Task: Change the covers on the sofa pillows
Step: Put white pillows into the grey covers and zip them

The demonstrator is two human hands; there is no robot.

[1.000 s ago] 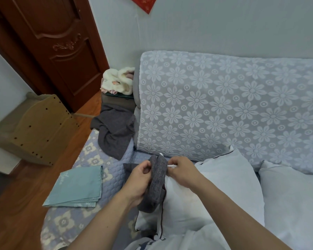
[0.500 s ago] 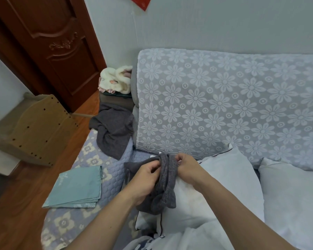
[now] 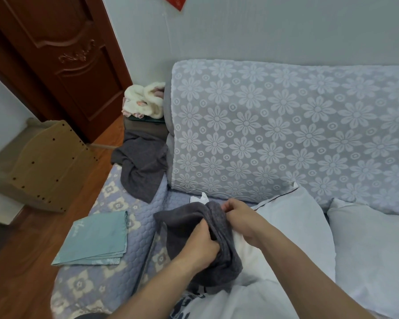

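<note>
Head view: we had grey cover (image 3: 200, 238) bunched at end of white pillow (image 3: 293, 229) on sofa (image 3: 286, 134). Left hand (image 3: 199, 246) gripped cover folds; right hand (image 3: 238, 215) pinched its edge. Cover judged soft, light, stretchy; best held at opening hem.

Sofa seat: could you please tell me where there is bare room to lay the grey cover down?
Free: seat between teal covers and grey heap; its front end. Crowded: right side, under pillows.

Sofa seat (image 3: 106, 279): folded teal covers (image 3: 95, 240), 2 pillows (image 3: 295, 226) (white), gray cloth (image 3: 141, 166).
</note>
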